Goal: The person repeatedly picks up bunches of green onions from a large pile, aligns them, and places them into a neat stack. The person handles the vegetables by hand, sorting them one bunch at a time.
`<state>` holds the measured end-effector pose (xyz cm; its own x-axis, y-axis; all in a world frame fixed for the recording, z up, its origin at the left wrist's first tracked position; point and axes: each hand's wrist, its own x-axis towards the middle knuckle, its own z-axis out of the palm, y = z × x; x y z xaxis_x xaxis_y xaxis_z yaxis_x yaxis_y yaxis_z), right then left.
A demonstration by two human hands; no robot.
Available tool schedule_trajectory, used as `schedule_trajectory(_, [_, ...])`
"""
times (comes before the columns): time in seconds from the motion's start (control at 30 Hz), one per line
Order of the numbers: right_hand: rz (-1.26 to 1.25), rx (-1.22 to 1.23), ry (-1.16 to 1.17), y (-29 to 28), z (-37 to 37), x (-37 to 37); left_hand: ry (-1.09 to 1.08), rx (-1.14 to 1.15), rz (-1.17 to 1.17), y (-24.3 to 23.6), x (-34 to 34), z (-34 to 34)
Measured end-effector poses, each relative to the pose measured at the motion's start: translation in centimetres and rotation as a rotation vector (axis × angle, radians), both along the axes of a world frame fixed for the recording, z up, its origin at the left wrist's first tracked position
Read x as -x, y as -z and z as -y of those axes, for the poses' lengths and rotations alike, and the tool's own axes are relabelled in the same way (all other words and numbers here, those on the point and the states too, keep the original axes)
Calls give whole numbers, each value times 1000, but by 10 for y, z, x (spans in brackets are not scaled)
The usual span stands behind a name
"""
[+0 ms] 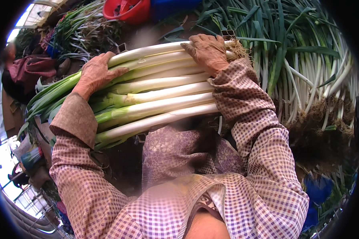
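Observation:
A bundle of long, thick-stalked green onions (163,84) lies crosswise in front of me, white stalks to the right and green leaves to the left. My left hand (97,75) grips its far side where white turns to green, thumb laid across the stalks. Close to the root end, my right hand (208,53) curls over the far edge, its fingertips partly hidden. Brown roots (239,49) stick out just beyond it. Small metal frame ends (121,47) show at the bundle's edges. My right sleeve covers the near stalks' right ends.
A large heap of green onions (307,75) with rooty ends fills the right side. Another pile (83,34) lies at the far left, near a dark red cloth (32,68). A red basin (127,11) stands at the back beside something blue. Blue material (318,191) shows at lower right.

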<state>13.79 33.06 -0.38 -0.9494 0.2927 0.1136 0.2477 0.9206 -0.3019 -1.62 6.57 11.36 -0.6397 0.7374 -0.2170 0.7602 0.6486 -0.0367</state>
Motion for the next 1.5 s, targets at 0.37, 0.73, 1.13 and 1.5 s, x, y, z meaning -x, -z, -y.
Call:
schedule_trajectory(0.37, [39,274,-95,23,-30,6,129,-86,-172,30,16,4])
schedule_trajectory(0.73, [121,204,46,16,-25,8,-57,50,-109,23,43,32])
schedule_trajectory(1.13, [84,158,-9,41,-33,10,-176,108,-224,29,73,133])
schedule_trajectory(1.5, [65,37,-65,16,-29,1,13,317,-475,-8,72,86])
